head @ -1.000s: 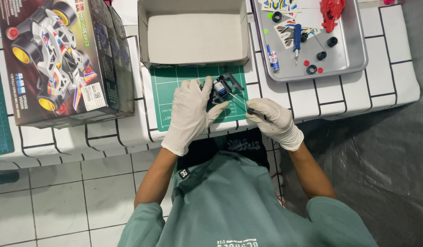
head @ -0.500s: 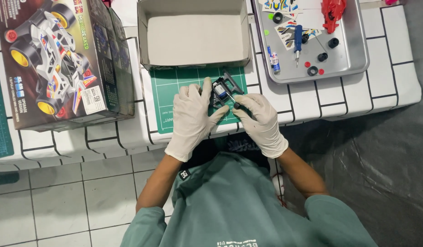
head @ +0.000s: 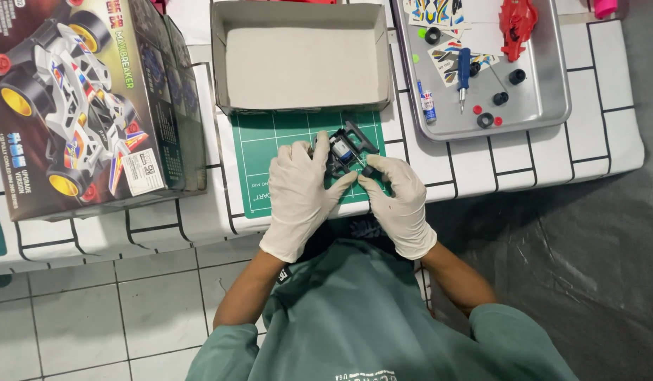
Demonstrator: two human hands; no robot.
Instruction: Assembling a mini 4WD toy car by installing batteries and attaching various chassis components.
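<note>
- the left hand (head: 298,194), in a white glove, grasps the near left side of a small black model car chassis (head: 344,149), fingers curled around it.
- the right hand (head: 400,197), also gloved, pinches the chassis's right end with thumb and fingertips.
- the chassis sits just above a green cutting mat (head: 270,155), at its right part, between both hands.
- just beyond the mat lies an open grey cardboard box (head: 302,60).
- far right, a metal tray (head: 545,99) holds a blue screwdriver (head: 464,70), small black wheels (head: 506,88) and a red body shell (head: 517,25).
- at the left stands the kit box (head: 86,106) with a racing car picture.
</note>
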